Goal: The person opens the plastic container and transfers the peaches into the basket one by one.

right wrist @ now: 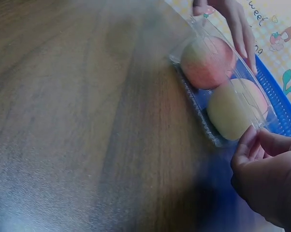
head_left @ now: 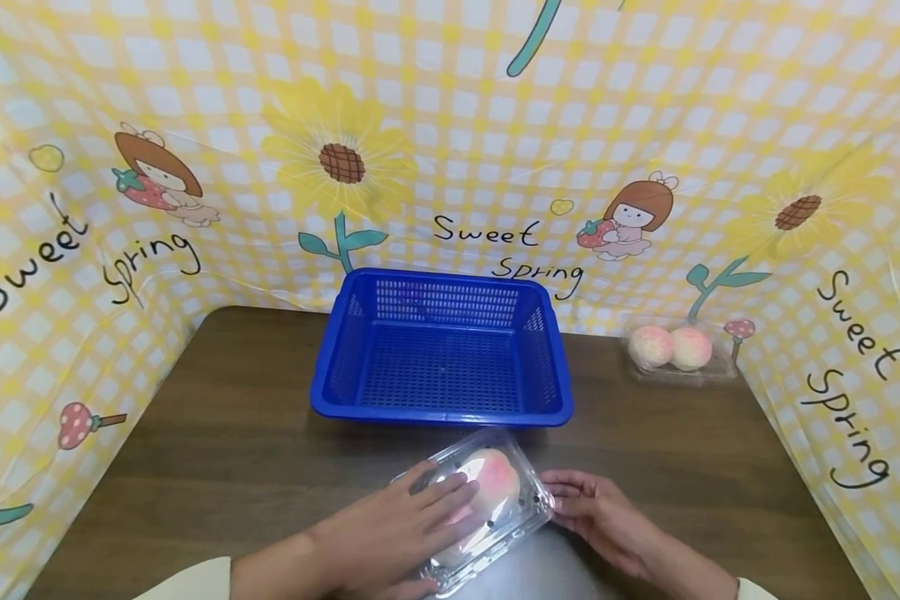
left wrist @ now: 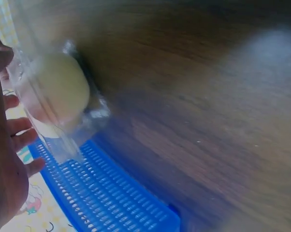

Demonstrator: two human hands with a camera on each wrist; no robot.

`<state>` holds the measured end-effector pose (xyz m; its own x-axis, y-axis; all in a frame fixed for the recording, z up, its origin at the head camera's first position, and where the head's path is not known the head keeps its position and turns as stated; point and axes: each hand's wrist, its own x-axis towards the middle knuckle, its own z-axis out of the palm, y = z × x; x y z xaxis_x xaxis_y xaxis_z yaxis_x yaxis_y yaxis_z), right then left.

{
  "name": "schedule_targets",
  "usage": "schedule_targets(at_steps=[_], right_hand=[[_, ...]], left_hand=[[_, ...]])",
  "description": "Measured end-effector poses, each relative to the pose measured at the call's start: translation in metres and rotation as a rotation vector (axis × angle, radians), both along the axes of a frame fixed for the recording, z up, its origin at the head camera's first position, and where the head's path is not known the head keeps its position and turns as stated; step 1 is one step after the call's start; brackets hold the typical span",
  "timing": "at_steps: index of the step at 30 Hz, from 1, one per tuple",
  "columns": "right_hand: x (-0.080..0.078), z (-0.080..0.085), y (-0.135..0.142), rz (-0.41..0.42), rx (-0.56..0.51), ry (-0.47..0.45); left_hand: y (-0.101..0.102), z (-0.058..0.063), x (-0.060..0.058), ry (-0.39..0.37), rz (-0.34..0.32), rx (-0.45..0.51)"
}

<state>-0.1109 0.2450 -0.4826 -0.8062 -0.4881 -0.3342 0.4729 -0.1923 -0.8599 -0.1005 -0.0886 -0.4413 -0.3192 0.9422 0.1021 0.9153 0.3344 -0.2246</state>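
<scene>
A clear plastic clamshell box (head_left: 521, 454) sits tilted at an angle near the front of the table, its lid down over two pink and cream peaches (head_left: 501, 477). My left hand (head_left: 386, 533) lies across the lid with its fingers fairly straight, and its thumb reaches the near edge. At the box's right corner, my right hand (head_left: 607, 518) pinches the rim between thumb and fingers. The right wrist view shows both peaches (right wrist: 232, 108) through the side wall, with the right fingertips (right wrist: 247, 140) on the edge.
A blue plastic basket (head_left: 442, 417) with mesh walls stands just beyond the box. At the back right, a second clear box (head_left: 720, 371) holds two more peaches (head_left: 651, 346). Patterned cloth (head_left: 457, 125) rises around the brown wooden table (head_left: 217, 433) at the back and sides.
</scene>
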Motion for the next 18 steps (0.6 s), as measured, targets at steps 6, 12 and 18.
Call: schedule_targets(at_steps=[6,12,18], right_hand=[[-0.005,-0.001,-0.003,-0.044,0.032,-0.01],[-0.008,-0.001,-0.007,-0.077,0.054,0.0],[-0.01,0.002,-0.013,-0.117,0.068,0.003]], left_hand=[[-0.007,-0.001,0.001,0.005,-0.053,-0.017],[-0.008,0.0,0.006,0.026,-0.073,0.001],[-0.001,-0.001,0.014,0.214,-0.093,0.01]])
